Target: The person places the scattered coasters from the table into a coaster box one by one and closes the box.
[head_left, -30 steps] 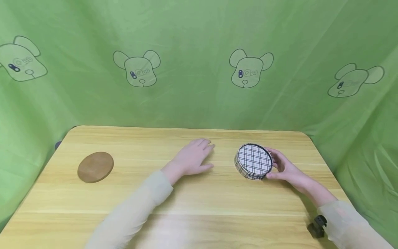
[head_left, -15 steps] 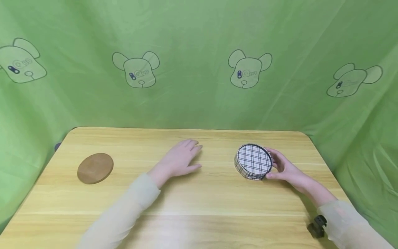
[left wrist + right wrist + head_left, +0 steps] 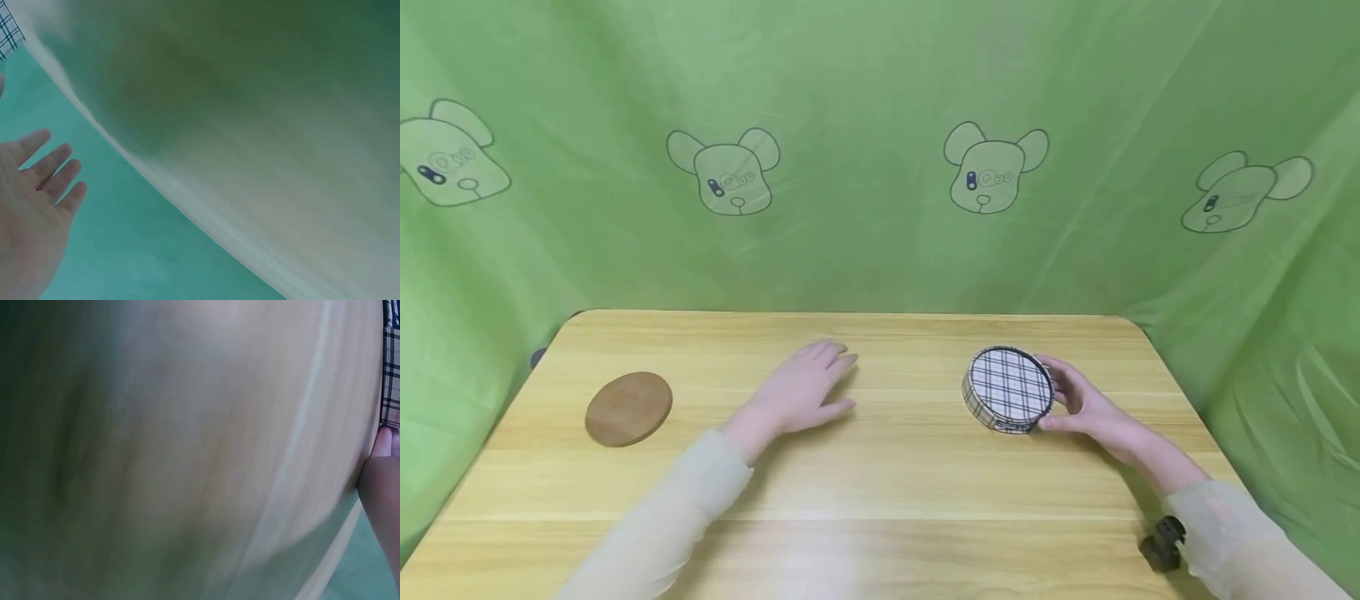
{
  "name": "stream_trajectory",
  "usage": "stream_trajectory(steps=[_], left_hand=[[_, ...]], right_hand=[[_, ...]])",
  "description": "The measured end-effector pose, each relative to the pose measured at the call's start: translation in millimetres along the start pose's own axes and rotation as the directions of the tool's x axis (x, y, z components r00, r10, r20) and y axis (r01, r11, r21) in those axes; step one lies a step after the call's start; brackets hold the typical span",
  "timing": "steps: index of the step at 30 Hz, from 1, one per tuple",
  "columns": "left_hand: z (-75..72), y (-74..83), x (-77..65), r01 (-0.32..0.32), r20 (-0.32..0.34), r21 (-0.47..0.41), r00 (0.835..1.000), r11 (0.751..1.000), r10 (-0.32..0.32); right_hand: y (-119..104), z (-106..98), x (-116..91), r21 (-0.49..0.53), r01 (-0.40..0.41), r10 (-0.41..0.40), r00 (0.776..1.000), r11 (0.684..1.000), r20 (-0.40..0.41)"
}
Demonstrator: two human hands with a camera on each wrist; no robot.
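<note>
A round box [image 3: 1011,385] with a checked black-and-white top stands on the right half of the wooden table. My right hand [image 3: 1086,408] holds its right side, thumb at the near edge and fingers behind. In the right wrist view only a strip of the box's plaid side [image 3: 392,375] shows, with a fingertip against it. My left hand [image 3: 797,387] is palm down near the middle of the table, fingers extended and holding nothing. Its spread fingers also show in the left wrist view [image 3: 50,165]. To its left lies a flat brown disc [image 3: 629,408].
The light wooden table [image 3: 880,483] has rounded far corners. Green cloth [image 3: 850,258] printed with bear-head outlines hangs behind it and at both sides. A small black device [image 3: 1163,543] is at the right sleeve cuff.
My left hand has drawn leftward across the table, away from the round box and closer to the brown disc. The right hand keeps its hold on the box, which stays in place.
</note>
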State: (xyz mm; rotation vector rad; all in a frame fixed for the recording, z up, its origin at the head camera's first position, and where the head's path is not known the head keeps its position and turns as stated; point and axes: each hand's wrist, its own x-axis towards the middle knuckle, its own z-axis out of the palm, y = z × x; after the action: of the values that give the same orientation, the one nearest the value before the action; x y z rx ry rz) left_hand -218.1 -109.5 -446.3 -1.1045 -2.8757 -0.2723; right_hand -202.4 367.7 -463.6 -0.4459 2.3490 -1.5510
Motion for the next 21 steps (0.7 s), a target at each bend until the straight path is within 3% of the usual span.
stream_trajectory(steps=[21], left_hand=[[-5.9,-25.6,-54.6,0.059,-0.077,0.018,0.995,0.998,-0.057]], right_hand=[[-0.5,0.6,0.4,0.004,0.008,-0.008,1.0,1.0,-0.004]])
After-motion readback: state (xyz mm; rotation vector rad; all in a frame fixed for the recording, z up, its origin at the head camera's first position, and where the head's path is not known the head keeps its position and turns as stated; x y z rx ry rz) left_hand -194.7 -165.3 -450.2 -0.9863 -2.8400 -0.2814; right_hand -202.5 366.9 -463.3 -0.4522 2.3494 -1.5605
